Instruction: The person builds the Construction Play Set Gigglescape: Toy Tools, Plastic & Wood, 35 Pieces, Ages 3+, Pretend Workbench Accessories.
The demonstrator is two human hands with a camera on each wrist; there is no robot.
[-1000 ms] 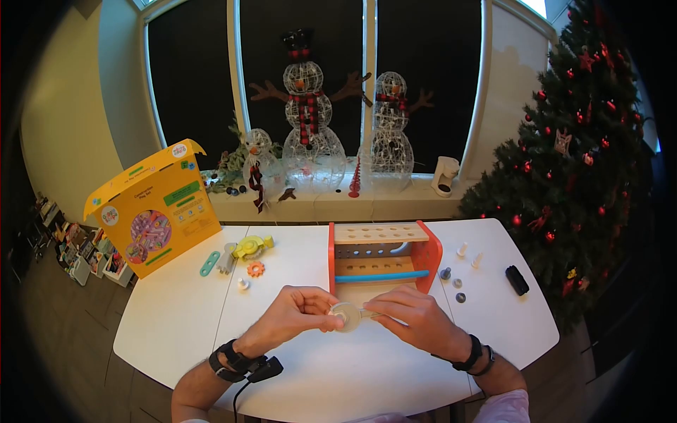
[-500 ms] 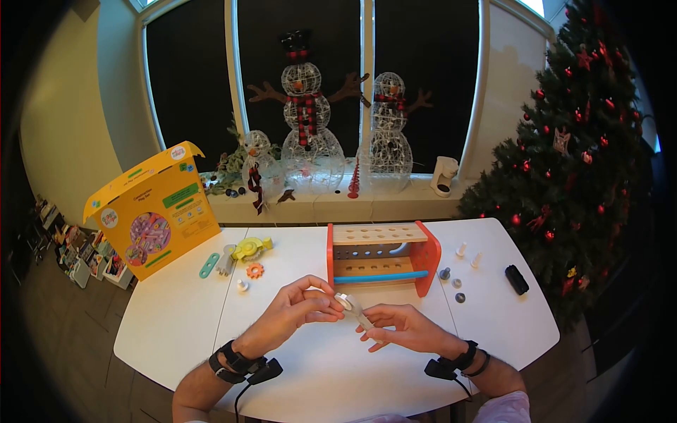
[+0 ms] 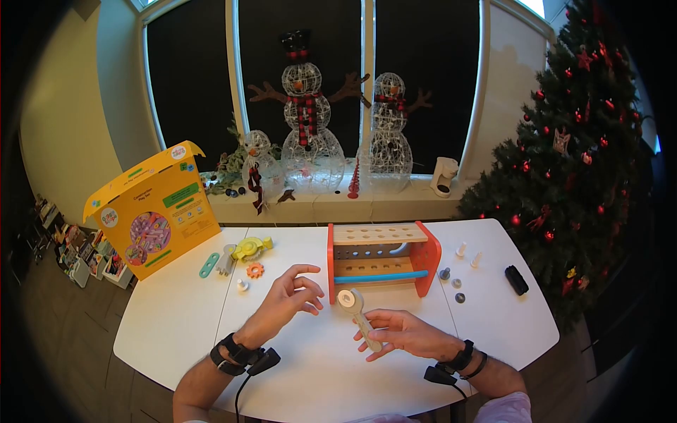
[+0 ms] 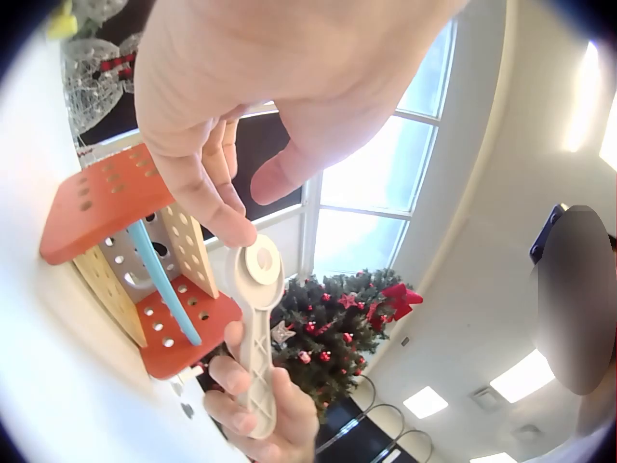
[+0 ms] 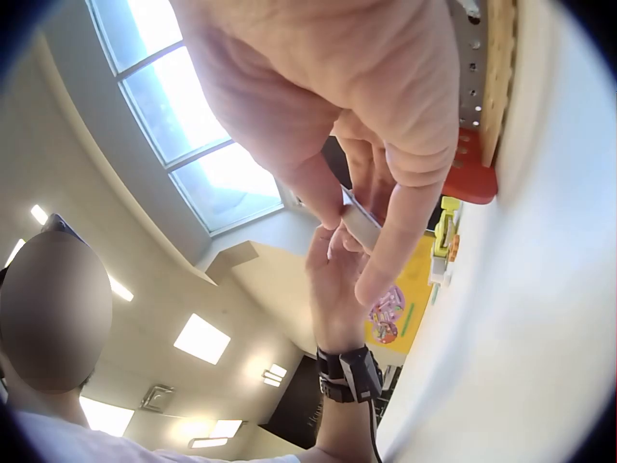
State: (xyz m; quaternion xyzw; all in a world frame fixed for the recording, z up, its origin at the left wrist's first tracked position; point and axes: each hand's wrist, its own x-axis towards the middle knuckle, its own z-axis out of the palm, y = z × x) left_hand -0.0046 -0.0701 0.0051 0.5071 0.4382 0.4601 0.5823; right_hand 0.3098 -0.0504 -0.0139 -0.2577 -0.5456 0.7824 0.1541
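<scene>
My right hand (image 3: 409,334) holds a pale beige toy wrench (image 3: 364,326) by its handle, between thumb and fingers, above the near middle of the table. Its round head points up and away, and a whitish ring (image 4: 261,262) sits in that head. Lattice ribs on the handle face the left wrist camera. My left hand (image 3: 288,303) hovers to the left of the wrench head, holding nothing, its fingers loosely bent. In the left wrist view its fingertips overlap the head's edge. From the right wrist, the fingers hide most of the wrench (image 5: 362,228).
Behind the hands stands a wooden toy toolbox with red sides (image 3: 432,254) and a blue bar (image 3: 381,278). Left lie a white peg (image 3: 242,285), an orange gear (image 3: 255,270), a yellow toy piece (image 3: 248,247) and a yellow carton (image 3: 159,218). Grey bolts (image 3: 445,273) and a black object (image 3: 516,280) lie right.
My left hand has let go of the wrench head and drawn back to the left. My right hand has turned the wrench, so its round head now points up and away.
</scene>
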